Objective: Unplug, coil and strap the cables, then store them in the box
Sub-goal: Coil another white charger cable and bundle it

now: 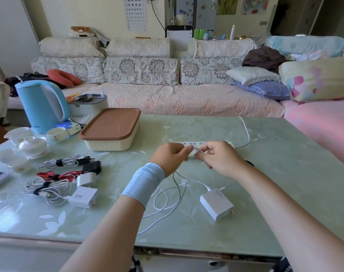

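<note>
Near the counter (284, 173) edge, a white charger (216, 203) lies beside a loose white cable (198, 182) that trails up to the 2 hands. The left hand (170, 157) and right hand (220, 158), fingers curled, pinch the cable's end, which is hard to make out. They hide much of the power strip (188, 143). Farther left sits the lidded box (110, 130).

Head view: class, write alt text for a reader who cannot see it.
The left hand and right hand pinch a white cable by a power strip on a green glass table. A white charger lies near; three strapped cable bundles and a lidded box sit left.
</note>
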`<action>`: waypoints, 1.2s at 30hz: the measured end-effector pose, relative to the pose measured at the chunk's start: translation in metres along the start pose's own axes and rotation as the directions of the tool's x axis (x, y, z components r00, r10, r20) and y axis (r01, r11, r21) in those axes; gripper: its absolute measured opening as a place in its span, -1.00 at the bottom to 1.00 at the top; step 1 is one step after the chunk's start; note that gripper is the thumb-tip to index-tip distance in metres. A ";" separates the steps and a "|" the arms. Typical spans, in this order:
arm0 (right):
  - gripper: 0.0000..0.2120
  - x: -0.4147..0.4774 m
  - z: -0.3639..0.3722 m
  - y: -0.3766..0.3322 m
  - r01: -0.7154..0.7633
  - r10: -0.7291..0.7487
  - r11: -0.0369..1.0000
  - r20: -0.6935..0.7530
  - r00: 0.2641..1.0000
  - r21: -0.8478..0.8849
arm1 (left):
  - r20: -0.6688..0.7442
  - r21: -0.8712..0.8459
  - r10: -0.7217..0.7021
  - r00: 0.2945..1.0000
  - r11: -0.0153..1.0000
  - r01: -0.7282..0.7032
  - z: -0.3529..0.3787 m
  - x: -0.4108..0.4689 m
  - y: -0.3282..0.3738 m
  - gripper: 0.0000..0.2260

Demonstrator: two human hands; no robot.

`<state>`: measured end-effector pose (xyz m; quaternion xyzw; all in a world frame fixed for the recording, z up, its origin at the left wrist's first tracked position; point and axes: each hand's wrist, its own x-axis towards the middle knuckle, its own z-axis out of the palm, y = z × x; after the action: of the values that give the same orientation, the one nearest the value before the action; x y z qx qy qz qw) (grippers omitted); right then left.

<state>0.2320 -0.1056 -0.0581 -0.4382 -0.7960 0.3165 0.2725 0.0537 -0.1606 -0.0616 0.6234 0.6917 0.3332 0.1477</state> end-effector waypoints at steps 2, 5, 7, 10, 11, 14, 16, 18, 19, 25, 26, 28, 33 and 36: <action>-0.83 0.000 -0.007 0.008 -0.092 0.097 0.985 0.031 0.995 -0.146 | -0.139 0.140 -0.010 0.990 0.990 0.030 -0.009 0.005 -0.009 -0.56; -0.82 0.000 -0.008 0.013 -0.160 0.166 0.986 0.160 0.973 -0.051 | -0.274 0.311 -0.051 0.961 0.940 0.139 -0.012 0.004 -0.017 -0.50; -0.81 0.001 -0.006 0.014 -0.155 0.162 0.987 0.199 0.967 -0.048 | -0.378 0.299 -0.074 0.923 0.934 0.197 -0.014 0.003 -0.017 -0.47; -0.83 -0.001 -0.003 0.015 -0.163 0.149 0.986 0.227 0.962 0.042 | -0.420 0.255 -0.122 0.899 0.935 0.246 -0.018 0.003 -0.023 -0.49; -0.83 -0.002 -0.001 0.016 -0.179 0.152 0.978 0.230 0.961 0.105 | -0.412 0.231 -0.158 0.897 0.935 0.271 -0.019 0.004 -0.026 -0.49; -0.83 -0.003 0.004 0.017 -0.218 0.177 0.961 0.226 0.958 0.171 | -0.403 0.113 -0.270 0.875 0.934 0.340 -0.017 0.004 -0.030 -0.51; -0.81 -0.001 0.011 0.020 -0.212 0.175 0.961 0.203 0.963 0.176 | -0.388 0.051 -0.295 0.873 0.939 0.340 -0.015 0.006 -0.032 -0.53; -0.79 0.005 0.015 0.025 -0.148 0.137 0.975 0.075 0.988 0.166 | -0.324 0.002 -0.327 0.888 0.938 0.347 -0.015 0.007 -0.033 -0.54; -0.79 0.007 0.015 0.025 -0.096 0.097 0.987 -0.001 0.995 0.132 | -0.267 0.007 -0.346 0.899 0.932 0.361 -0.014 0.008 -0.033 -0.54; -0.74 0.009 0.021 0.025 -0.152 0.187 0.970 0.187 0.964 -0.190 | 0.136 0.301 -0.434 0.891 0.875 0.380 -0.004 0.006 -0.043 -0.47; -0.72 0.006 0.024 0.027 -0.161 0.230 0.945 0.227 0.946 -0.283 | 0.181 0.324 -0.445 0.877 0.869 0.374 -0.003 0.006 -0.045 -0.51; -0.65 0.002 0.029 0.028 -0.152 0.279 0.891 0.251 0.927 -0.428 | 0.249 0.360 -0.467 0.849 0.858 0.366 0.000 0.007 -0.046 -0.70; -0.77 -0.007 0.032 0.018 -0.139 0.362 0.795 0.278 0.890 -0.590 | 0.266 0.407 -0.476 0.838 0.844 0.350 0.000 0.002 -0.038 -0.82; -0.75 -0.004 0.033 0.021 -0.139 0.366 0.790 0.277 0.888 -0.597 | 0.247 0.200 -0.433 0.867 0.898 0.391 -0.007 0.004 -0.036 -0.77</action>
<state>0.2214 -0.1090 -0.0960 -0.5335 -0.8230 0.1808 -0.0731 0.0216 -0.1588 -0.0792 0.5113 0.8024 0.1500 0.2686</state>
